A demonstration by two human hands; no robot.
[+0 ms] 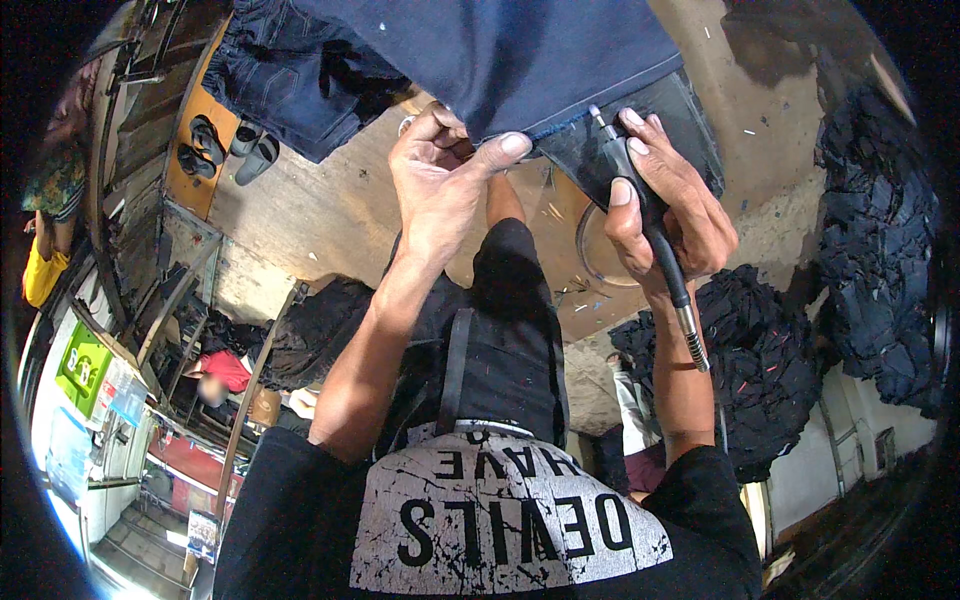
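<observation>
Dark blue denim cloth (pixel 530 60) spreads across the top of the view, its stitched lower edge crossing between my hands. My left hand (pixel 440 185) is closed in a pinch on the left end of that edge, thumb on top. In my right hand (pixel 685 195) is a black pen-shaped rotary tool (pixel 650 210) with a springy cable end hanging toward my forearm. Its small pale tip sits at the edge of the cloth, where a frayed blue strip shows; whether it touches cannot be told. A dark flat panel (pixel 695 120) lies under the cloth's right part.
Dark denim shorts (pixel 300 80) lie at the upper left. Sandals (pixel 207 140) stand on a board beyond them. Heaps of black cloth (pixel 875 240) rise on the right, another (pixel 755 370) beside my right forearm. A person in red (pixel 222 372) is at the lower left.
</observation>
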